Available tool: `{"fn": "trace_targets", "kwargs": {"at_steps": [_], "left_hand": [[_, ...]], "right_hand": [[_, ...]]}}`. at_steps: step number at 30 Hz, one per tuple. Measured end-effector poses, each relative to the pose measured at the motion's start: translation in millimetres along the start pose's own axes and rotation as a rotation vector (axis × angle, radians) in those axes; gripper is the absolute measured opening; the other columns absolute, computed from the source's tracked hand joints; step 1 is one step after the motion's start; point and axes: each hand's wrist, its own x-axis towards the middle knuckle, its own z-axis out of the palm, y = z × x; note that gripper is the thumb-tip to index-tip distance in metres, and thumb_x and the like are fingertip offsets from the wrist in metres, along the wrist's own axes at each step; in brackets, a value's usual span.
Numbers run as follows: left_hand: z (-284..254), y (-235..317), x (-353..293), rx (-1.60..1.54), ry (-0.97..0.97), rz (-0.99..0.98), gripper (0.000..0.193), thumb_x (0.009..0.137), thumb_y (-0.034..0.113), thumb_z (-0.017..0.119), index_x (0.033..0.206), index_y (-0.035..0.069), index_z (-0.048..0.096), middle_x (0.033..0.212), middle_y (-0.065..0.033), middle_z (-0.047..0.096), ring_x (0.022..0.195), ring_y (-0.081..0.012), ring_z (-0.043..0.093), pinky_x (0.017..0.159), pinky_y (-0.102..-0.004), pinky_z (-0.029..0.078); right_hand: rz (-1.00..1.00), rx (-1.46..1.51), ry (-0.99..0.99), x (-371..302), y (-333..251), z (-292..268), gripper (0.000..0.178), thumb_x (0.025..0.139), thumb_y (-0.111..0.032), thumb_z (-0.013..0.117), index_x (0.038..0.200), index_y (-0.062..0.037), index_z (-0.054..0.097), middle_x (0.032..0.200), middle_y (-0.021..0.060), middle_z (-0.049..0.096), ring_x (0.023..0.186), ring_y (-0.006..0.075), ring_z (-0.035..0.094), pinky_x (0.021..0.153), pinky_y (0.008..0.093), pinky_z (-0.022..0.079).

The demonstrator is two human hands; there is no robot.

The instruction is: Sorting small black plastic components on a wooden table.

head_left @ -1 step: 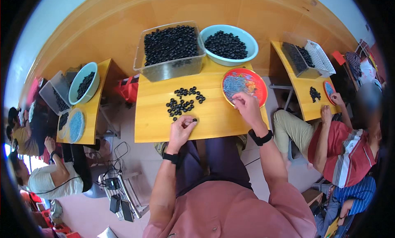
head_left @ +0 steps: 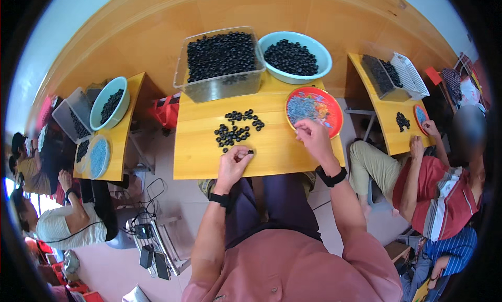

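Black, glossy beads (head_left: 225, 135) lie loose on the smooth wooden worktop (head_left: 198, 158), near the left hand (head_left: 233, 165), which pinches one round bead (head_left: 251, 151). Over the red plate (head_left: 339, 125) of thin blue-grey pins (head_left: 302, 108), the right hand (head_left: 312, 136) bends its fingers; any grip is unclear. The clear plastic bin (head_left: 225, 89) and pale-blue basin (head_left: 328, 66) are heaped, so plenty seems left; what is done, I cannot tell.

Pinches a black bead (head_left: 251, 151) in the left hand (head_left: 233, 163).
Holds the right hand (head_left: 314, 137) over a red tray (head_left: 337, 112) of thin blue pieces (head_left: 302, 107) on the table (head_left: 201, 169).
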Motion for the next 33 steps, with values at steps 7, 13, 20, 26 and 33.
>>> {"fn": "trace_targets", "kwargs": {"at_steps": [7, 13, 20, 26, 33], "left_hand": [[1, 10, -2, 0.065, 0.019, 0.002, 0.02, 0.088, 0.01, 0.079, 0.102, 0.0, 0.07, 0.082, -0.002, 0.071, 0.07, -0.0049, 0.061, 0.065, -0.0226, 0.051], [0, 15, -3, 0.045, 0.018, -0.009, 0.021, 0.087, 0.011, 0.079, 0.103, 0.0, 0.07, 0.084, -0.0035, 0.073, 0.071, -0.0057, 0.063, 0.067, -0.0236, 0.053], [2, 15, -3, 0.085, 0.026, 0.001, 0.022, 0.088, 0.012, 0.078, 0.103, -0.001, 0.07, 0.083, -0.0045, 0.073, 0.071, -0.0073, 0.063, 0.067, -0.0244, 0.053], [0, 18, -4, 0.087, 0.026, -0.001, 0.022, 0.088, 0.013, 0.079, 0.103, 0.0, 0.07, 0.084, -0.0053, 0.074, 0.071, -0.0089, 0.065, 0.067, -0.025, 0.053], [2, 20, -4, 0.095, -0.006, -0.008, 0.022, 0.086, 0.012, 0.08, 0.101, 0.001, 0.071, 0.083, -0.0054, 0.074, 0.071, -0.0088, 0.066, 0.066, -0.025, 0.053]], "right_hand": [[-0.1, 0.129, -0.151, -20, -17, 67, 0.017, 0.088, -0.005, 0.069, 0.104, 0.0016, 0.068, 0.089, 0.0167, 0.075, 0.082, 0.0232, 0.075, 0.074, 0.0331, 0.058], [-0.175, -0.01, -0.091, -18, -9, 102, 0.018, 0.085, -0.009, 0.074, 0.099, -0.0009, 0.067, 0.088, 0.0144, 0.071, 0.081, 0.0272, 0.072, 0.072, 0.0385, 0.056], [-0.335, -0.149, -0.01, -16, 4, 118, 0.016, 0.082, -0.012, 0.077, 0.092, -0.0047, 0.066, 0.085, 0.0112, 0.068, 0.078, 0.0304, 0.069, 0.069, 0.041, 0.054], [-0.322, -0.089, 0.036, -17, 1, 121, 0.014, 0.082, -0.011, 0.077, 0.09, -0.0053, 0.067, 0.082, 0.0105, 0.068, 0.076, 0.0302, 0.068, 0.068, 0.0409, 0.053], [-0.356, -0.101, 0.045, -18, 8, 120, 0.013, 0.082, -0.011, 0.076, 0.089, -0.0047, 0.067, 0.082, 0.0117, 0.068, 0.076, 0.0314, 0.068, 0.068, 0.0416, 0.053]]}}
